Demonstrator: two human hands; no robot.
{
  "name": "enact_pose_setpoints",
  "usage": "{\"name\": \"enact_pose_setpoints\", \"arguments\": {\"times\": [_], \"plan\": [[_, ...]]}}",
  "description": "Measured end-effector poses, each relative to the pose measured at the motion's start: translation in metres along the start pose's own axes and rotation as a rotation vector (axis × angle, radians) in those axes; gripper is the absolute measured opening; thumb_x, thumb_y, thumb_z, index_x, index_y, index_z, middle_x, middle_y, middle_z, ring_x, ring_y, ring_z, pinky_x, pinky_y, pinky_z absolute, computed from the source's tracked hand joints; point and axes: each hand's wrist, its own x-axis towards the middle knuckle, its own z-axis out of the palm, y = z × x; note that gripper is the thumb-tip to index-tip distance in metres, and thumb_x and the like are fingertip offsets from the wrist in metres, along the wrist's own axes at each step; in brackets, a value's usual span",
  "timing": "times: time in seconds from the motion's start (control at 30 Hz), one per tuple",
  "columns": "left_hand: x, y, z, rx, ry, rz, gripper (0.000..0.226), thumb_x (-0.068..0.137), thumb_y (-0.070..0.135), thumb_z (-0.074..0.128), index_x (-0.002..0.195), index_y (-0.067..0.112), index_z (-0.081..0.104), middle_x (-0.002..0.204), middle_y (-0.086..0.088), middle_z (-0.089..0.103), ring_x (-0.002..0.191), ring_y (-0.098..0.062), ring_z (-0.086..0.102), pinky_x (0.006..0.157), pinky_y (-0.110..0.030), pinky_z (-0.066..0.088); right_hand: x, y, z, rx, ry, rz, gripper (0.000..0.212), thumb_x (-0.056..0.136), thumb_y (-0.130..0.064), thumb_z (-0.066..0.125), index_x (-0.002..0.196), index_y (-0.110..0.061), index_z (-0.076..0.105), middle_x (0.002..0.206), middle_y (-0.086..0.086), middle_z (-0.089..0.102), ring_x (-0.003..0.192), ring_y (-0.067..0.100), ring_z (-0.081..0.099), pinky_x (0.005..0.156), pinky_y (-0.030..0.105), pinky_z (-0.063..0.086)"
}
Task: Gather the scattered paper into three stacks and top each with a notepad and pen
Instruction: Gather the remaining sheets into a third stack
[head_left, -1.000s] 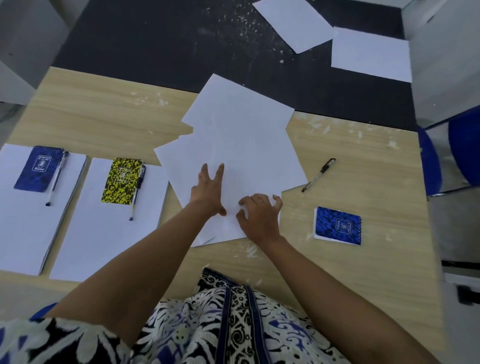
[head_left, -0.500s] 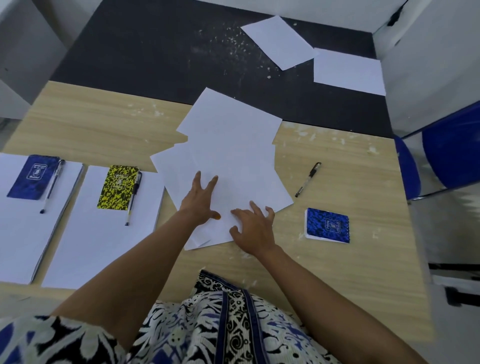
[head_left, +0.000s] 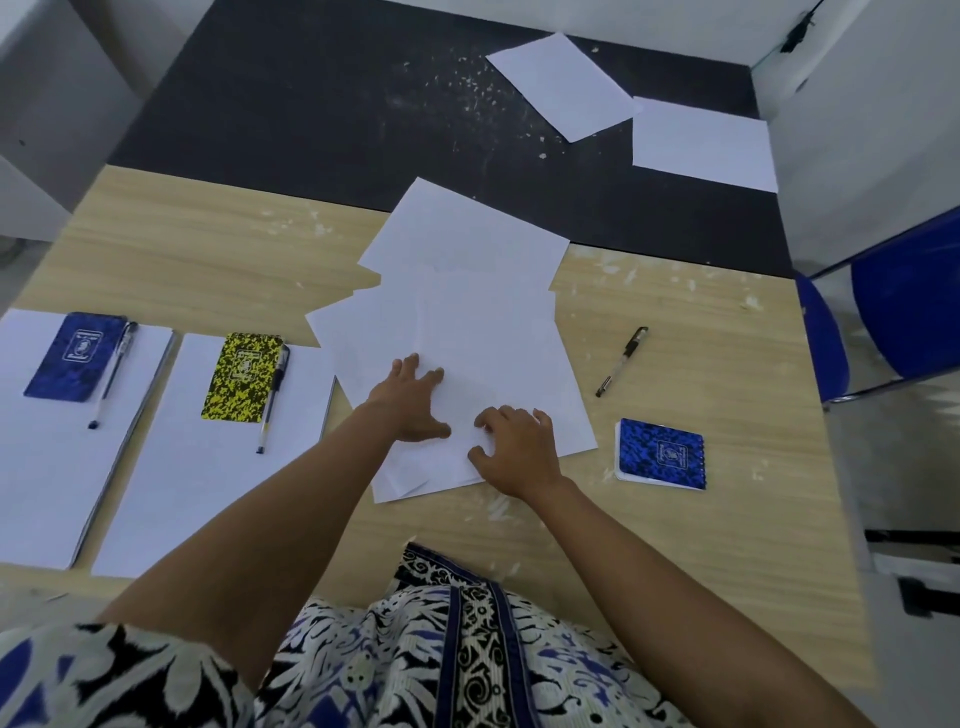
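Squaring the loose sheets (head_left: 467, 322) mid-desk: left hand (head_left: 410, 400) lies flat w/ fingers spread on them, right hand (head_left: 519, 447) has fingertips curled onto the near corner, grasping nothing. Best to pull the far sheets in, tap edges flush. Top sheet overhangs the desk (head_left: 208, 244) far edge. Pen (head_left: 621, 361) & notepad (head_left: 660, 454) wait right; two done stacks (head_left: 171, 493) crowd left, so bare wood is nearest.

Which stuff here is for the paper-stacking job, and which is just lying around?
For the job: loose sheets, left hand, right hand, spare pen, spare blue notepad, two finished stacks, two sheets on the floor.

Just lying around: blue chair, table.
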Motion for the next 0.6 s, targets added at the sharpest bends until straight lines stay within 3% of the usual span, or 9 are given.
{"name": "enact_pose_setpoints", "arguments": {"times": [0.07,0.17,0.27,0.43,0.5,0.6], "plan": [[0.001,0.003,-0.005,-0.042,0.025,-0.017,0.085,0.082,0.061,0.057,0.151,0.025,0.022,0.159,-0.01,0.007,0.146,-0.029,0.013,0.113,-0.046,0.03,0.002,0.003,0.005,-0.016,0.001,-0.023,0.048,0.075,-0.041,0.057,0.119,-0.021,0.06,0.113,-0.002,0.058,0.106,0.02,0.054,0.1,0.043,0.035],[0.005,0.011,-0.01,0.024,0.037,-0.038,0.082,0.083,0.066,0.05,0.147,0.021,0.026,0.152,-0.012,0.019,0.136,-0.032,0.03,0.105,-0.045,0.038,0.005,0.006,0.008,-0.017,-0.005,-0.03,0.056,0.072,-0.043,0.056,0.125,-0.025,0.058,0.13,0.0,0.051,0.116,0.022,0.048,0.1,0.044,0.035],[0.008,0.021,-0.013,0.108,0.038,-0.071,0.096,0.079,0.075,0.047,0.15,0.017,0.016,0.151,-0.014,0.02,0.131,-0.036,0.036,0.102,-0.044,0.04,0.014,0.011,0.003,0.02,0.011,-0.005,0.05,0.075,-0.04,0.057,0.123,-0.026,0.06,0.133,-0.005,0.051,0.116,0.02,0.049,0.098,0.04,0.034],[0.022,0.039,-0.023,0.07,0.052,-0.119,0.112,0.076,0.081,0.043,0.152,0.023,-0.015,0.15,-0.02,0.023,0.126,-0.038,0.046,0.101,-0.045,0.04,0.044,0.024,-0.017,0.172,-0.003,0.034,0.032,0.083,-0.027,0.061,0.115,-0.021,0.061,0.113,-0.003,0.059,0.101,0.019,0.059,0.087,0.035,0.042],[0.032,0.044,-0.03,0.005,0.045,-0.171,0.117,0.074,0.08,0.049,0.149,0.026,-0.024,0.152,-0.021,0.018,0.122,-0.039,0.049,0.098,-0.047,0.044,0.057,0.031,-0.024,0.211,0.021,0.071,0.027,0.085,-0.025,0.061,0.111,-0.021,0.062,0.109,-0.001,0.059,0.098,0.02,0.06,0.086,0.038,0.046],[0.043,0.054,-0.038,-0.037,0.004,-0.224,0.127,0.07,0.073,0.063,0.143,0.033,-0.034,0.157,-0.021,-0.017,0.116,-0.04,0.055,0.099,-0.052,0.045,0.077,0.044,-0.034,0.244,0.067,0.12,0.023,0.085,-0.021,0.059,0.107,-0.019,0.063,0.104,0.001,0.058,0.093,0.021,0.06,0.084,0.041,0.048]]}}
